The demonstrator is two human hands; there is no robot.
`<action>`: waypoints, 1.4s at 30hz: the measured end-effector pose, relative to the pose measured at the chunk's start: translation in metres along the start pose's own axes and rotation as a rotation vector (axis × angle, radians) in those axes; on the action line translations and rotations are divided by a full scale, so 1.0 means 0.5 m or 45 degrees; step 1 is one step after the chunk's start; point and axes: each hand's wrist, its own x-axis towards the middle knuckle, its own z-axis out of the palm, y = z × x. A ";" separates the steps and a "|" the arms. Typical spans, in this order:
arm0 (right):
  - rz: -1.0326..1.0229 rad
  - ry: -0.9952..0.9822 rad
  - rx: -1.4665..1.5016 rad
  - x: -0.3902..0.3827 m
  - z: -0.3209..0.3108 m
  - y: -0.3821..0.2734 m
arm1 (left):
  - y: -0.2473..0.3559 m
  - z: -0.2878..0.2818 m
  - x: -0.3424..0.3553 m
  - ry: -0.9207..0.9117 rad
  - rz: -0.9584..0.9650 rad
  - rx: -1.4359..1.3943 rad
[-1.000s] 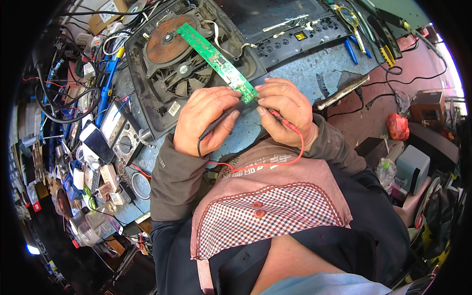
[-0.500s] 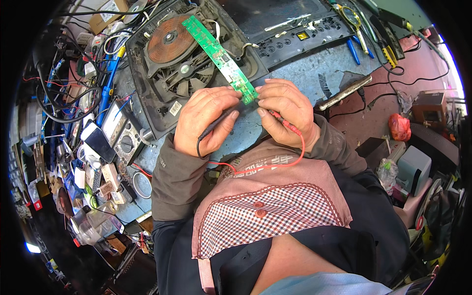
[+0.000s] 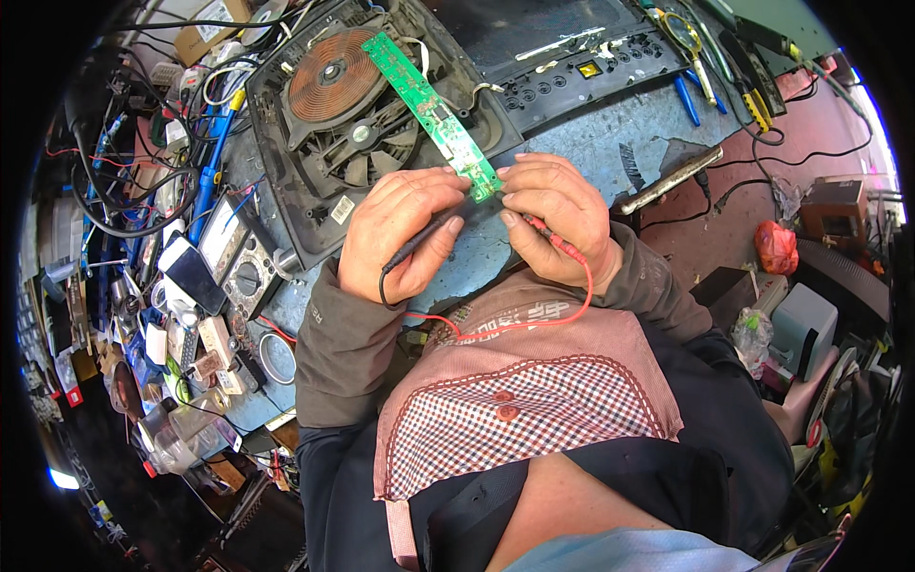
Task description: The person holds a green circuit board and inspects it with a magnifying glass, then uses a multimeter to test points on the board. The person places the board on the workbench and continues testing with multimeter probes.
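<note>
- Both forearms come up from the lower edge in dark sleeves, elbows out to the sides, wrists bent inward so that the left hand (image 3: 396, 234) and right hand (image 3: 562, 214) nearly face each other.
- The green circuit board (image 3: 438, 119) slants from between the fingertips up and leftward, its far end over the copper coil (image 3: 335, 81).
- That coil and a fan (image 3: 367, 167) sit in an open black housing (image 3: 286, 162) on the blue surface (image 3: 477, 253).
- A dark panel (image 3: 558, 84) with a row of round marks lies just right of the housing; blue-handled pliers (image 3: 686, 100) and a magnifying glass (image 3: 681, 34) are beyond it.
- On the left, a multimeter (image 3: 248, 276) and a phone (image 3: 191, 276) lie near a metal ring (image 3: 277, 358), amid tangled cables.
- The left hand is curled around a black probe (image 3: 416, 246), fingertips at the board's near end.
- The right hand pinches a red probe (image 3: 560, 245), fingertips against the board's right edge.
- The fingers hide the probe tips; whether they touch the board cannot be told.
</note>
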 end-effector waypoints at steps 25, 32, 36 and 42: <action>0.015 -0.044 -0.013 0.004 0.004 -0.001 | 0.006 0.004 0.001 0.017 -0.033 0.005; 0.039 -0.088 0.012 0.001 0.000 -0.003 | 0.005 0.001 0.002 0.012 -0.019 0.003; 0.047 -0.108 0.012 0.002 -0.002 -0.004 | 0.002 0.002 0.000 0.009 -0.012 0.004; 0.043 -0.100 0.015 0.002 0.000 -0.002 | 0.003 0.003 0.001 0.016 -0.014 0.009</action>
